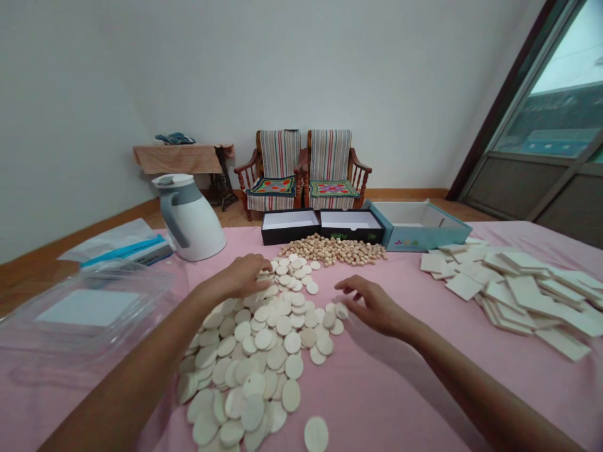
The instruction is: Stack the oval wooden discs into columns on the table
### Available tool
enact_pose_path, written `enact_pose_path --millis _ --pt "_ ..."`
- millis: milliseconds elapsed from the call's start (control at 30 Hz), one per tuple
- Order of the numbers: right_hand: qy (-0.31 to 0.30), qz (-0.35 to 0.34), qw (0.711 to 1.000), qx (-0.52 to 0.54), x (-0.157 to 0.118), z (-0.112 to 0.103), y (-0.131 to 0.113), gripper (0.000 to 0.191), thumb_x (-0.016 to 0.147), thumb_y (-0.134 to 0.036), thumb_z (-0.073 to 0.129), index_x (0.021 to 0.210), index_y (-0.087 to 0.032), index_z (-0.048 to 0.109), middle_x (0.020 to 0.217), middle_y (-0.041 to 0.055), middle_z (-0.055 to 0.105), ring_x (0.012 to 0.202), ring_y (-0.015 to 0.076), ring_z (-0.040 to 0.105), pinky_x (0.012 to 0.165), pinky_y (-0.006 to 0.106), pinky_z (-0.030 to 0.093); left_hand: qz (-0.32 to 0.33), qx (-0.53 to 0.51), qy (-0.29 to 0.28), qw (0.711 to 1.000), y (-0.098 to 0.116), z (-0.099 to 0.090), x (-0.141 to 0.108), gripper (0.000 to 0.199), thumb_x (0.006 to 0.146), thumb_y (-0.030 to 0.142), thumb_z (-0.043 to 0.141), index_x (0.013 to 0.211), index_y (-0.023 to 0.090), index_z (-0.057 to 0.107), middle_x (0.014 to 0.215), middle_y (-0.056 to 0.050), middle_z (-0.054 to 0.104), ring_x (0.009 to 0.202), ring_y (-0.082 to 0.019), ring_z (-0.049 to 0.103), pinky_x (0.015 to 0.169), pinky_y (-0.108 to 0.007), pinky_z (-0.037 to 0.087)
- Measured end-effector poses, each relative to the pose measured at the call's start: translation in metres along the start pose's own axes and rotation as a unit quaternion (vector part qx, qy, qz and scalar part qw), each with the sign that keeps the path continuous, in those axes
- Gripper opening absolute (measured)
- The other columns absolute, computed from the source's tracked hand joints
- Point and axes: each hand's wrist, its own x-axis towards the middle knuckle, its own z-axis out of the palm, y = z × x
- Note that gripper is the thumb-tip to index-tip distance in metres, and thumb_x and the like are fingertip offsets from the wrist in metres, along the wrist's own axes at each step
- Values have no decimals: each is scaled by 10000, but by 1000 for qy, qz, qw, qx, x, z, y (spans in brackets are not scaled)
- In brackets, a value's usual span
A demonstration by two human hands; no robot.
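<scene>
A: Where do the pale round wooden discs point(264, 370) lie?

B: On the pink tablecloth point(377, 402), in the lower middle of the frame. They make one long heap, and its long axis goes from the near table edge up toward the far boxes.

A: Which hand is nearer to them?

B: Both hands touch or almost touch the heap. The left hand point(240, 276) is curved over its upper end, with the fingers bent down on the discs. The right hand point(372, 307) is at the right side of the heap, and its fingers are a little spread.

A: Does the right hand pinch something?

B: Its fingertips point(338, 284) are around one single disc point(341, 311), but I cannot tell if they really hold it.

A: And what is around the hands?

B: Just above the discs is a heap of small wooden beads point(330, 250). Behind the beads stand two black box trays point(288, 226) and a blue box point(414, 226). Square wooden tiles point(518, 295) are spread at the right. At the left there are a white jug point(188, 216) and a clear plastic container point(89, 307).
</scene>
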Motion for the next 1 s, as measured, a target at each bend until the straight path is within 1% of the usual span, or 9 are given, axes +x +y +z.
enact_pose_path --millis 67,133,167,300,467,633,700,833,1000 --pt "24 15 998 -48 31 17 -4 316 812 -92 458 1095 -144 591 1040 111 631 896 173 600 772 290 474 7 -6 22 1000 8 6 23 306 807 204 504 1100 191 592 1146 -87 615 1075 -231 541 917 -342 409" --pt "15 17 993 -120 59 34 -5 401 768 -3 436 1126 -117 574 1096 134 617 1009 194 565 860 296 436 10 -5 41 999 17 15 46 366 782 105 489 1126 196 577 1215 -76 588 1143 -221 505 969 -334 381" --pt "10 22 988 -155 71 41 -5 419 747 26 422 1112 -109 576 1088 136 617 1023 200 555 874 295 424 8 -4 46 999 22 20 57 371 762 76 495 1102 192 587 1200 -78 596 1142 -223 507 967 -334 385" --pt "1 26 984 -178 99 63 -5 362 741 30 418 1051 -57 583 1046 190 615 1017 243 541 893 337 400 -5 2 54 999 30 36 82 295 712 34 530 963 152 628 1084 -115 639 1059 -245 559 907 -340 432" --pt "3 26 984 -177 98 75 -8 385 707 8 459 1080 -10 557 1111 241 577 1065 280 503 930 377 370 3 -5 58 998 23 47 76 293 681 -4 499 887 140 649 1015 -121 661 1001 -243 584 874 -334 445" --pt "-25 -8 993 -115 89 72 -14 427 720 -2 442 1106 -126 575 1080 108 647 997 192 563 859 279 419 18 -39 58 997 8 46 53 289 673 27 496 836 185 676 898 -45 694 874 -203 620 792 -276 470" --pt "-18 1 998 -67 90 69 -13 436 718 15 423 1078 -156 603 1065 72 666 964 163 583 837 248 424 8 -49 78 996 1 44 48 344 692 19 451 892 187 676 936 -41 692 888 -194 617 806 -275 465" --pt "25 61 996 -53 107 72 -6 390 741 14 426 1049 -121 624 1080 118 660 997 186 573 861 269 401 -14 -59 109 992 -5 46 58 420 706 1 407 999 167 659 1029 -64 679 968 -195 602 872 -289 444" --pt "20 85 994 -68 128 91 -5 305 744 -8 441 947 -120 640 1017 146 661 981 227 562 850 319 381 -5 -65 85 994 -2 56 77 248 693 71 532 856 181 683 924 -63 700 916 -211 614 831 -280 457"
